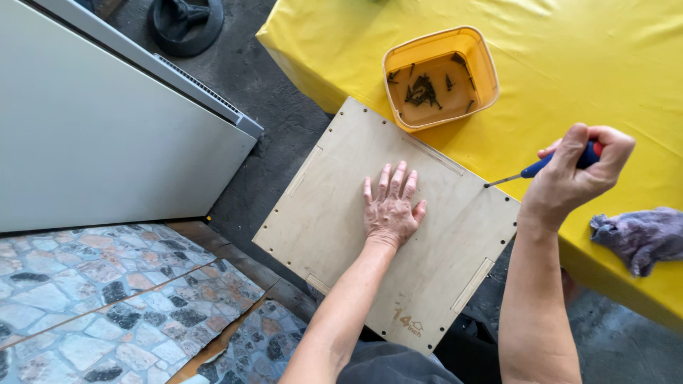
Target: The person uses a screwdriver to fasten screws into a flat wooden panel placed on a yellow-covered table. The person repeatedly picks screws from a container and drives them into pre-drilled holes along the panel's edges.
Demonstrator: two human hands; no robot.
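Two hands are seen over a plywood panel (334,213) that overhangs the edge of the yellow-covered table (569,50): the left hand (390,208) is pressed flat on the middle of the panel with its fingers (388,179) spread open and gripping nothing, while the right hand (573,171) is closed around the blue-and-red handle of a screwdriver (542,165). The screwdriver's long axis is laid nearly level, its tip pointed left at the panel's right edge, so the right hand is the nearer one to that spot. Farther off, just beyond the panel's far edge, a yellow tub (484,64) is set on the table with a scatter of dark screws (424,91) inside it, and a grey rag (639,236) is left to the right.
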